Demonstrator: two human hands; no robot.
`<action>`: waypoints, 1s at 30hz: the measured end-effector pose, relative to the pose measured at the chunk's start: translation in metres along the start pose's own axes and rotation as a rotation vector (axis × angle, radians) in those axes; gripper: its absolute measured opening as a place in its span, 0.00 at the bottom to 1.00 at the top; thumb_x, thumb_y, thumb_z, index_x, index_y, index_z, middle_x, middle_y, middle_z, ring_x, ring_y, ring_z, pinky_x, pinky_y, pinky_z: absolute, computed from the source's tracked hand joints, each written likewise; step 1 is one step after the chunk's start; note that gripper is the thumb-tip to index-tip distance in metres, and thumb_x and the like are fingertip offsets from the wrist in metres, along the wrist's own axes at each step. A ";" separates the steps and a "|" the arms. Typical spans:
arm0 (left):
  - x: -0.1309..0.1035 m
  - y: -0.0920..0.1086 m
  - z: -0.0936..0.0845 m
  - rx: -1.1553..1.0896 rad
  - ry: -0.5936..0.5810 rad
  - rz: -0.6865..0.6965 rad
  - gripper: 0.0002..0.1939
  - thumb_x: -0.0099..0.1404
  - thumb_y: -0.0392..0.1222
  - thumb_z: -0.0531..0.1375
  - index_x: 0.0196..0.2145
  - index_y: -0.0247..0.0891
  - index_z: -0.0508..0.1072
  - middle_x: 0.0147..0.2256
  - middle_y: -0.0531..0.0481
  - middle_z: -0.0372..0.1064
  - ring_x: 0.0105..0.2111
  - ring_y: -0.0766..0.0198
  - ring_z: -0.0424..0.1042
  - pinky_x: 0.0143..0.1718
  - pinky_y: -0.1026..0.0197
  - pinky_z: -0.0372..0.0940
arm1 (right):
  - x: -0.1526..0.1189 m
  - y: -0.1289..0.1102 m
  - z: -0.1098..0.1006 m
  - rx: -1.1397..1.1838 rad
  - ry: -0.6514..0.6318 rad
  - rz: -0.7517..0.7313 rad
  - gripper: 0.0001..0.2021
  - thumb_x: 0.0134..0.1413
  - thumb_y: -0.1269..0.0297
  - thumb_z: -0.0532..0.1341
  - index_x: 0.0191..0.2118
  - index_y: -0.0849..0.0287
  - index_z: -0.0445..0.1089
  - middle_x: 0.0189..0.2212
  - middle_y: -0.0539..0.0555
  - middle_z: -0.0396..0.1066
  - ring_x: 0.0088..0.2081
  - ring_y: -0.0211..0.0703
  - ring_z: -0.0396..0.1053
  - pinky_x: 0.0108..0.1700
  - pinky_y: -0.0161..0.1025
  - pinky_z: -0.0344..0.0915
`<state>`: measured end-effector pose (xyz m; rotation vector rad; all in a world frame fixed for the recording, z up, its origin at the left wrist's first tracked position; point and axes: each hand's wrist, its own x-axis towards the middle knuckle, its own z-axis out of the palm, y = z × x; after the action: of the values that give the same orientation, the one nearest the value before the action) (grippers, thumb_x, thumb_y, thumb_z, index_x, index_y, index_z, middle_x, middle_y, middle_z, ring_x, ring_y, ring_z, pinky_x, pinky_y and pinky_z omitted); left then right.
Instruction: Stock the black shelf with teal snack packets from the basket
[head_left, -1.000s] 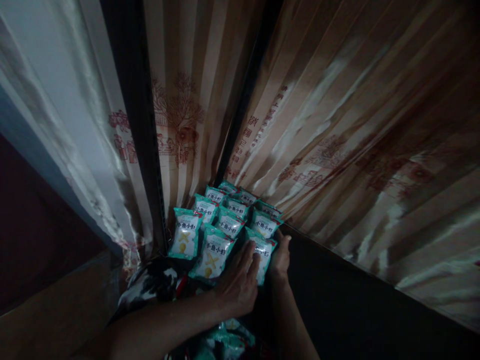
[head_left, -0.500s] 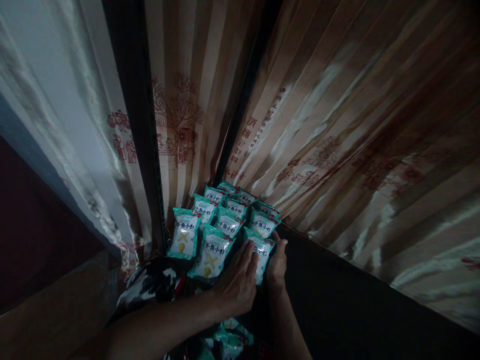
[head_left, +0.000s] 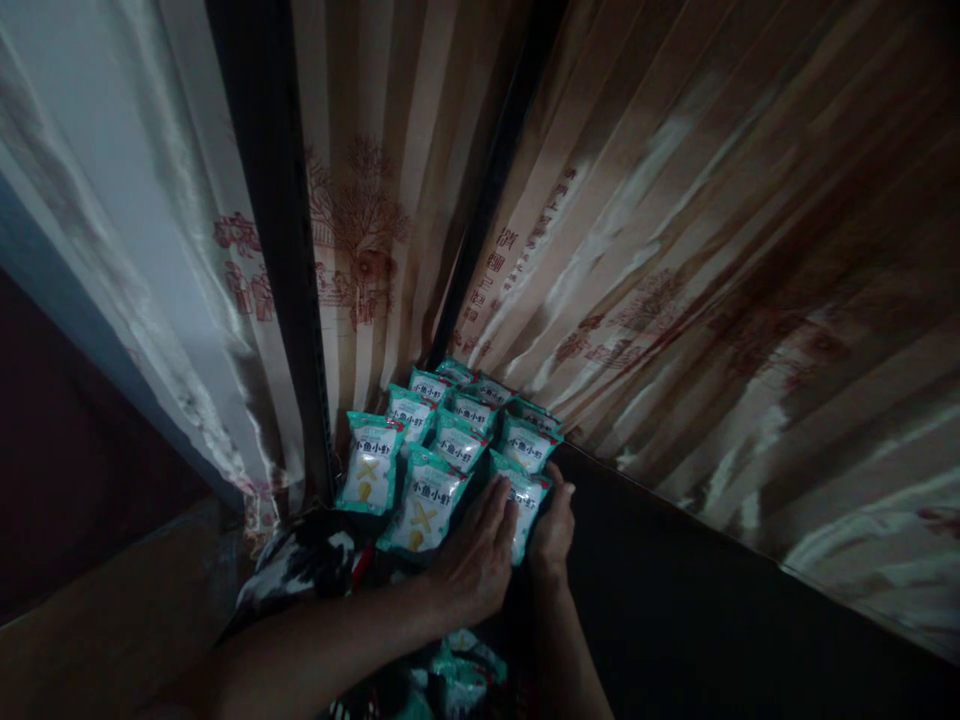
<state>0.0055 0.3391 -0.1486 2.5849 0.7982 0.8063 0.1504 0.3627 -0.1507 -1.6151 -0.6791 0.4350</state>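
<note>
Far left, a pale curtain is hanging in folds, with a dark upright standing beside it. Below, near side, a black-and-white patterned cloth is lying partly in shadow.

Right of the upright, teal-and-white packets are standing in three files, running away from the person. The left front packet and middle front packet are leaning slightly back; probably the packets behind are lending support. Printed fronts are facing the near side, presumably for easy reading. Files are sitting close, likely so that soft packets are keeping one another up.

Nearest the person, loose packets are lying jumbled beneath the left forearm.

Left hand: fingers are extending close together, resting over the left part of the right front packet. That packet is standing between both hands, at the near end of the right file. Right hand: fingers are curving lightly along its right edge. The two-sided hold is probably keeping the limp packet upright; whether either hand is pinching, cannot tell.

Farther right, dark surface is extending below a printed curtain.
</note>
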 end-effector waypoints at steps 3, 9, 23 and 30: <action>0.000 -0.003 0.005 0.033 0.001 0.000 0.33 0.62 0.27 0.47 0.63 0.24 0.40 0.65 0.31 0.30 0.65 0.50 0.25 0.63 0.47 0.48 | 0.000 0.001 0.004 -0.038 -0.002 -0.039 0.36 0.54 0.39 0.40 0.55 0.60 0.65 0.51 0.56 0.69 0.54 0.49 0.62 0.54 0.44 0.57; -0.001 -0.001 0.005 0.111 0.015 0.010 0.29 0.64 0.26 0.47 0.62 0.29 0.46 0.66 0.36 0.27 0.65 0.51 0.23 0.64 0.50 0.47 | -0.021 -0.005 -0.005 -0.118 0.137 -0.111 0.35 0.58 0.44 0.39 0.54 0.67 0.65 0.55 0.63 0.63 0.59 0.51 0.57 0.60 0.47 0.50; -0.010 0.010 0.003 0.098 0.005 0.031 0.30 0.63 0.33 0.52 0.61 0.24 0.49 0.66 0.33 0.31 0.65 0.48 0.26 0.65 0.48 0.43 | -0.081 -0.010 -0.021 -0.135 -0.084 -0.063 0.32 0.58 0.43 0.43 0.53 0.63 0.65 0.52 0.63 0.67 0.53 0.51 0.63 0.54 0.47 0.57; -0.006 0.004 0.003 0.147 0.033 0.079 0.29 0.64 0.31 0.50 0.61 0.24 0.48 0.65 0.33 0.36 0.65 0.48 0.27 0.65 0.48 0.43 | -0.073 0.000 -0.011 -0.126 -0.021 -0.153 0.32 0.57 0.43 0.45 0.53 0.66 0.63 0.54 0.65 0.63 0.56 0.52 0.60 0.57 0.49 0.54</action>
<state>0.0050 0.3318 -0.1514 2.7545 0.7973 0.8449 0.1022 0.3065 -0.1561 -1.6647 -0.8541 0.3024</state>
